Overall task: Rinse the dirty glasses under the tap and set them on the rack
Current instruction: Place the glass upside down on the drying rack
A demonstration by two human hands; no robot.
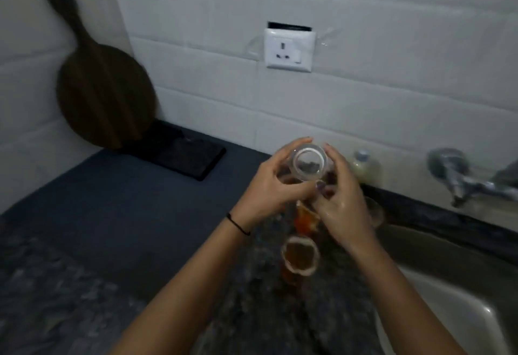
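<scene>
Glass tumbler (309,165) gripped between left hand (276,186) and wet right hand (343,206) above dirty glasses (300,253), where slippery fingers could drop it onto them.

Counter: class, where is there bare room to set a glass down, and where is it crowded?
Free: the blue mat between the black tray and the left hand, and the speckled counter nearer the camera. Crowded: the strip beside the sink, where dirty glasses stand below the right hand; both hands hold a clear glass.
</scene>
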